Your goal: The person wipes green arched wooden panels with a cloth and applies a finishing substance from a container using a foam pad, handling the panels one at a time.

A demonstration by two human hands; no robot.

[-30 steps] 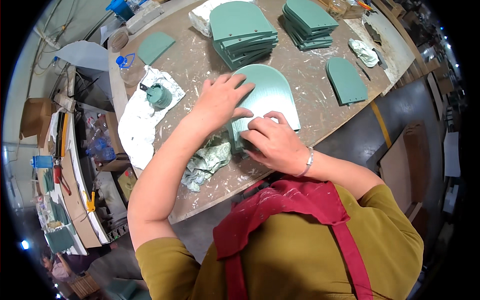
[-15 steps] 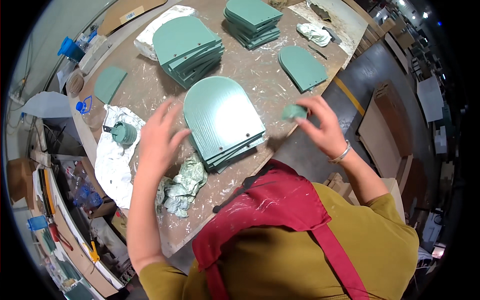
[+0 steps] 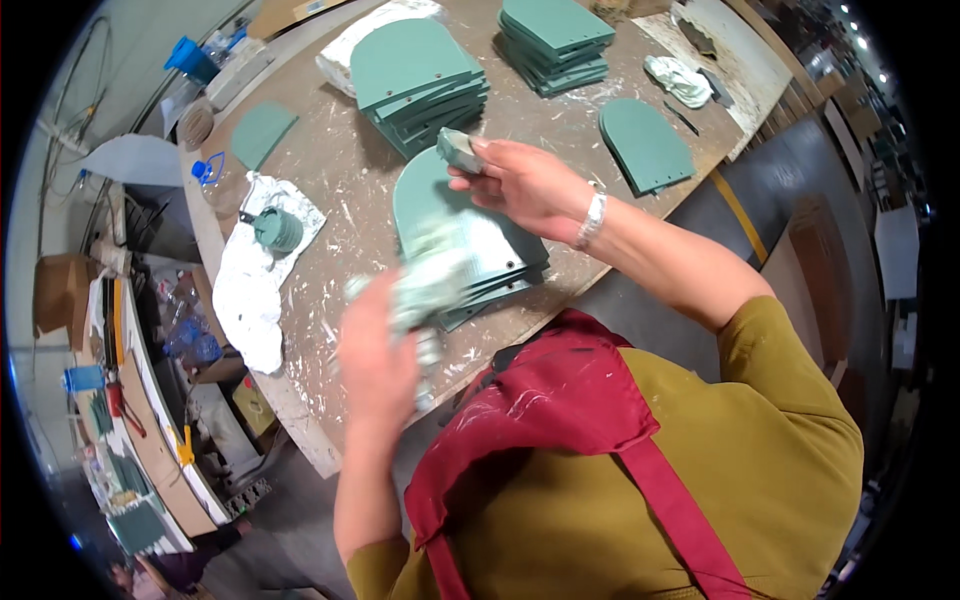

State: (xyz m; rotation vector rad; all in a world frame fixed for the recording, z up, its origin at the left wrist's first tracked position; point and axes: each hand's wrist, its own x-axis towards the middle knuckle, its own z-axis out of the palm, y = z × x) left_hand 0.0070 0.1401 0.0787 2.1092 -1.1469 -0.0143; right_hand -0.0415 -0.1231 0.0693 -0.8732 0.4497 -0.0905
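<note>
My left hand [image 3: 378,350], blurred by motion, grips a crumpled green-stained rag [image 3: 440,275] above the near stack of panels [image 3: 425,195]. These are flat green boards with a rounded far end and small holes along the straight near edge. The rag and both hands partly cover the top board, which has a shiny patch. Between the fingertips of my right hand [image 3: 535,190] is a small greenish block [image 3: 458,152], raised over the same stack. Whether it is a sponge or something harder, I cannot tell.
On a white cloth [image 3: 250,310] at the left stands a green-coated pot [image 3: 280,230]. Behind are two more panel stacks [image 3: 410,60] [image 3: 555,30]. Loose panels [image 3: 645,145] [image 3: 262,132] lie right and left. A crumpled white rag [image 3: 678,80] sits near the table's far right.
My left hand has picked up the stained rag from beside the stack and brought it over the boards. My right hand has moved left with the block, from beside the stack to above it.
</note>
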